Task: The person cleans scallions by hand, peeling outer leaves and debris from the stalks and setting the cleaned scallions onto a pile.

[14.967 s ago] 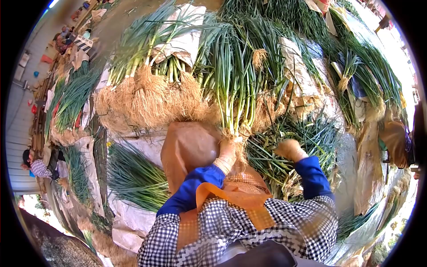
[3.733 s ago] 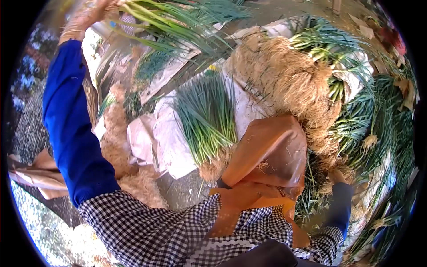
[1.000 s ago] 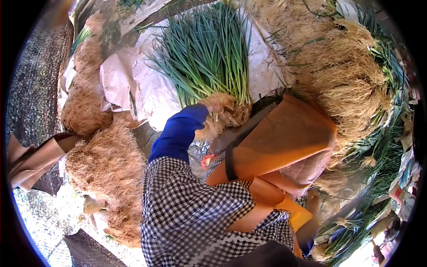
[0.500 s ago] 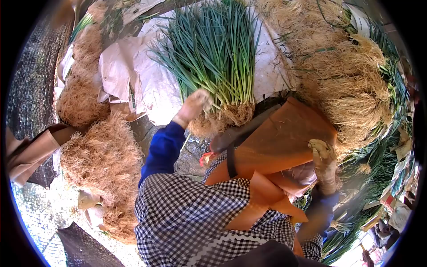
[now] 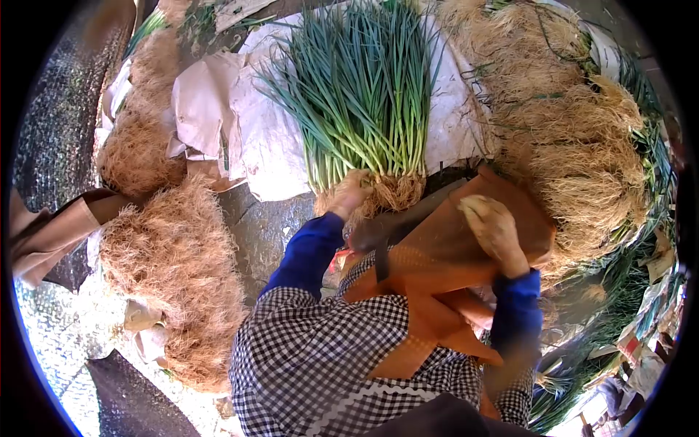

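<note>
A broad pile of green onions lies with its dark leaves pointing away from me and its pale, rooty ends towards me. My left hand is at the near left end of the pile, its fingers curled against the stem bases and roots; the fingertips are partly hidden. Above the orange apron on my lap is my right hand, in what looks like a soiled glove. Its fingers stretch out towards the pile, and nothing shows in them.
White sheeting lies beneath the pile. Root-covered bundles line my left side, and more bundles are stacked at right. A brown fold of material juts in at far left. Loose green leaves lie at lower right.
My left hand has moved right and down, from the stems to the root ends. My right hand has risen and moved left over the apron. The view has shifted slightly.
</note>
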### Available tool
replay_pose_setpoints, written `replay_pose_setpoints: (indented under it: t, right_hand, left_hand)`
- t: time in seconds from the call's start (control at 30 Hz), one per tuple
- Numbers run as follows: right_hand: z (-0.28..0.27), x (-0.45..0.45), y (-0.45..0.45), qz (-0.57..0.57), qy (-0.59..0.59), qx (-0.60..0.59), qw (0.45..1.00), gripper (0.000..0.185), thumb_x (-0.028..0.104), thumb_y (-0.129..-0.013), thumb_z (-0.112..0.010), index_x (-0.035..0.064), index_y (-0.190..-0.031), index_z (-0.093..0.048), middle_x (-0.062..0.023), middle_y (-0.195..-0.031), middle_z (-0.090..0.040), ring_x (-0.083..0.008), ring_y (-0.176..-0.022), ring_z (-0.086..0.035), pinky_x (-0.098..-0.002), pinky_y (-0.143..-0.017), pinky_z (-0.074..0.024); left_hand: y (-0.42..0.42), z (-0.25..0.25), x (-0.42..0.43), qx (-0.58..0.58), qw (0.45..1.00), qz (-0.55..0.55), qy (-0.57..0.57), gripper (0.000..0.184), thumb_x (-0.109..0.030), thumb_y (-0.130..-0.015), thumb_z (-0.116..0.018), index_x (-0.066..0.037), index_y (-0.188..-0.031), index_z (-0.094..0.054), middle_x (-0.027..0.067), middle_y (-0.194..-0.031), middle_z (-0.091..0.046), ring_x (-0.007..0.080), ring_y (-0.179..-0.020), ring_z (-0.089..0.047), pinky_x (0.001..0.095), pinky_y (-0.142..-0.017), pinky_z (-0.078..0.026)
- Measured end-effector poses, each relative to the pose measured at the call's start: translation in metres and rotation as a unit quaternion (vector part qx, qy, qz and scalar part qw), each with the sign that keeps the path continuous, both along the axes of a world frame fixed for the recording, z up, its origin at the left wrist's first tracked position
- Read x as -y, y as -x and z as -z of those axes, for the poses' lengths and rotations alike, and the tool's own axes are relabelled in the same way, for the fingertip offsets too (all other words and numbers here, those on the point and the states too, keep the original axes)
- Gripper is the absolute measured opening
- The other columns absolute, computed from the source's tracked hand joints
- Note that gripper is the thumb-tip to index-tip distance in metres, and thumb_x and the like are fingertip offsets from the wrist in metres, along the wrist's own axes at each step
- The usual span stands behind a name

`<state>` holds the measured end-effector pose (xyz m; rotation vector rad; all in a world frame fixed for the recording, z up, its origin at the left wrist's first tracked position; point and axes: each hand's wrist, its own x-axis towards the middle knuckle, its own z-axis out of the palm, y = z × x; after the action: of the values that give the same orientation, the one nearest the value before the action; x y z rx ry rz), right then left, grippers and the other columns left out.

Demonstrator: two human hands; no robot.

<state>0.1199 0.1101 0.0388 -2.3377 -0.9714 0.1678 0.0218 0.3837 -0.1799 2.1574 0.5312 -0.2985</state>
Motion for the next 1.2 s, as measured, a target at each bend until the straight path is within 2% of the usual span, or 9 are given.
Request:
replay_pose_setpoints:
  t: [0.2, 0.43, 0.6, 0.7, 0.8, 0.87, 0.93, 1.07, 1.2]
  right_hand:
    - [0.124, -0.126, -0.007, -0.257, 0.379, 0.014, 0.889, 0.022, 0.015, -0.087, -0.042, 0.0138, -0.100, -0.061, -0.0034, -0.095, -0.062, -0.0230, -0.077, -0.060, -0.0362, -0.067, -0.0490]
    - [0.217, -0.152, 0.014, -0.111, 0.426, -0.125, 0.889, 0.042, 0.031, -0.088, -0.047, 0.0189, -0.128, -0.046, -0.0059, -0.134, -0.043, -0.0204, -0.117, -0.047, -0.0379, -0.093, -0.0395]
    - [0.228, -0.132, -0.006, -0.258, 0.426, -0.087, 0.863, 0.031, 0.021, -0.087, -0.045, 0.0112, -0.114, -0.056, -0.0070, -0.118, -0.055, -0.0215, -0.103, -0.054, -0.0340, -0.086, -0.0447]
    - [0.191, -0.126, -0.031, -0.297, 0.309, -0.084, 0.900, 0.027, 0.013, -0.086, -0.041, 0.0035, -0.100, -0.063, -0.0105, -0.102, -0.061, -0.0236, -0.097, -0.058, -0.0307, -0.082, -0.0463]
    - [0.138, -0.073, -0.053, -0.112, -0.091, -0.172, 0.974, 0.026, 0.015, -0.088, -0.041, 0.0002, -0.092, -0.062, -0.0126, -0.097, -0.063, -0.0229, -0.093, -0.059, -0.0306, -0.083, -0.0460]
    - [0.040, -0.041, -0.059, 0.022, -0.002, -0.332, 0.943, 0.032, 0.025, -0.089, -0.047, -0.0030, -0.098, -0.059, -0.0118, -0.093, -0.061, -0.0189, -0.087, -0.057, -0.0295, -0.081, -0.0452]
    - [-0.024, 0.004, -0.039, 0.070, -0.134, -0.399, 0.904, 0.031, 0.024, -0.088, -0.048, -0.0044, -0.089, -0.059, -0.0141, -0.087, -0.059, -0.0210, -0.084, -0.056, -0.0315, -0.078, -0.0449]
    - [-0.075, 0.148, 0.040, 0.132, -0.212, -0.331, 0.910, 0.020, 0.017, -0.087, -0.051, -0.0003, -0.079, -0.056, -0.0105, -0.076, -0.055, -0.0199, -0.067, -0.052, -0.0308, -0.065, -0.0421]
    - [-0.027, 0.281, 0.214, 0.272, -0.568, -0.390, 0.672, 0.018, 0.018, -0.088, -0.052, 0.0037, -0.079, -0.058, -0.0145, -0.090, -0.061, -0.0219, -0.072, -0.056, -0.0318, -0.063, -0.0472]
  left_hand:
    - [-0.030, 0.028, 0.003, -0.024, 0.998, -0.012, 0.057, 0.027, -0.021, -0.074, -0.066, -0.006, -0.096, -0.063, 0.0113, -0.096, -0.060, 0.0276, -0.089, -0.059, 0.0349, -0.077, -0.047]
    - [0.018, -0.010, -0.014, 0.026, 0.999, -0.043, 0.010, 0.022, -0.023, -0.080, -0.064, -0.003, -0.089, -0.062, 0.0098, -0.090, -0.062, 0.0199, -0.081, -0.059, 0.0311, -0.071, -0.048]
    - [0.092, -0.007, -0.036, -0.125, 0.939, 0.037, 0.319, 0.009, -0.011, -0.081, -0.060, -0.004, -0.085, -0.063, 0.0057, -0.095, -0.063, 0.0155, -0.083, -0.059, 0.0299, -0.075, -0.049]
    - [0.187, 0.027, -0.048, -0.221, 0.902, 0.371, -0.009, 0.026, -0.025, -0.079, -0.060, -0.007, -0.096, -0.066, 0.0131, -0.096, -0.065, 0.0296, -0.089, -0.063, 0.0373, -0.077, -0.050]
    - [0.176, 0.011, -0.051, -0.416, 0.821, 0.332, -0.205, 0.026, -0.031, -0.081, -0.054, -0.014, -0.097, -0.066, 0.0100, -0.097, -0.065, 0.0282, -0.089, -0.063, 0.0371, -0.078, -0.050]
    - [0.102, -0.035, -0.034, -0.419, 0.868, 0.175, -0.202, 0.030, -0.039, -0.083, -0.051, -0.017, -0.099, -0.066, 0.0092, -0.096, -0.065, 0.0285, -0.086, -0.063, 0.0369, -0.077, -0.049]
    - [0.060, -0.054, -0.018, -0.133, 0.983, 0.025, -0.124, 0.030, -0.037, -0.084, -0.052, -0.014, -0.098, -0.065, 0.0107, -0.095, -0.064, 0.0289, -0.087, -0.061, 0.0374, -0.076, -0.049]
    - [-0.030, -0.027, 0.021, 0.163, 0.976, 0.100, -0.109, 0.027, -0.027, -0.082, -0.056, -0.011, -0.104, -0.061, 0.0141, -0.105, -0.059, 0.0313, -0.098, -0.056, 0.0378, -0.085, -0.045]
    - [-0.081, -0.010, 0.062, 0.270, 0.926, 0.207, -0.163, 0.030, -0.023, -0.084, -0.054, -0.009, -0.110, -0.057, 0.0128, -0.113, -0.056, 0.0287, -0.104, -0.053, 0.0368, -0.085, -0.045]
